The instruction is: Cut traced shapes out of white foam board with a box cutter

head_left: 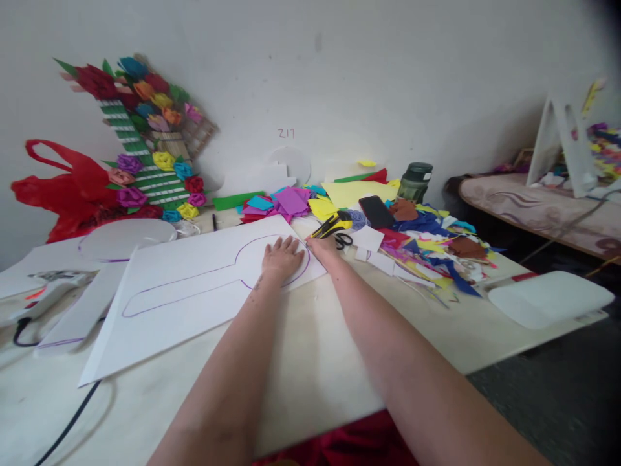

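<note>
A white foam board (194, 259) lies on the table with a purple outline of a circle joined to a long, round-ended strip. My left hand (282, 259) rests flat inside the circle, fingers spread, pressing on the board. At the circle's right edge, my right hand (321, 250) is closed around a yellow and black utility knife (334, 223), its lower end at the purple line. Whether the blade is in the board is too small to tell. Black-handled scissors (344, 241) lie just right of that hand.
Paper scraps (427, 239) heap at the right, with a phone (376, 211) and a dark green bottle (416, 182) behind. A glue gun (51, 291) and cut white pieces (87, 310) lie left. Paper-flower decorations (160, 168) lean on the wall. A white stool-like piece (548, 298) sits at the right edge.
</note>
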Tool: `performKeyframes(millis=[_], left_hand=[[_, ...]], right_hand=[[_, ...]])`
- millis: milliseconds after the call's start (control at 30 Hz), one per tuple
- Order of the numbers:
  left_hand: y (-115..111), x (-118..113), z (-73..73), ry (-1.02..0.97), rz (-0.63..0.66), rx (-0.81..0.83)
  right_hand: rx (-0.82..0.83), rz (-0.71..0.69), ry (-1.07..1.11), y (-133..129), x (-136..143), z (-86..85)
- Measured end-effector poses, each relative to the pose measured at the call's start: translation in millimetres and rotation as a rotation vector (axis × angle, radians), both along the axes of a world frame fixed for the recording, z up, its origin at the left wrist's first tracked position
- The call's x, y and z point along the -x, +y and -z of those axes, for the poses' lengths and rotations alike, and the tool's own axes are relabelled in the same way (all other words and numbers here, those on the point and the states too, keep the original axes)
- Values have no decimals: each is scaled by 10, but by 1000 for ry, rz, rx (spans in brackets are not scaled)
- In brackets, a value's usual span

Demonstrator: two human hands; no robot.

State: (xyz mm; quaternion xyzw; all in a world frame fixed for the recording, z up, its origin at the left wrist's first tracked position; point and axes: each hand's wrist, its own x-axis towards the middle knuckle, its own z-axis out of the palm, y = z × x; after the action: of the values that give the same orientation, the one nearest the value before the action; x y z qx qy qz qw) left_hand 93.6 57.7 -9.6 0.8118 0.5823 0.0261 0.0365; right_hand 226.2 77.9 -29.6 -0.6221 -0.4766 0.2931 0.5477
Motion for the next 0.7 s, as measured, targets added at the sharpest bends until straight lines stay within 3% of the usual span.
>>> performKeyframes(millis=[700], left_hand=[[3, -1, 12, 7, 4, -4]], right_hand=[[-7, 23, -74, 28, 9, 21]])
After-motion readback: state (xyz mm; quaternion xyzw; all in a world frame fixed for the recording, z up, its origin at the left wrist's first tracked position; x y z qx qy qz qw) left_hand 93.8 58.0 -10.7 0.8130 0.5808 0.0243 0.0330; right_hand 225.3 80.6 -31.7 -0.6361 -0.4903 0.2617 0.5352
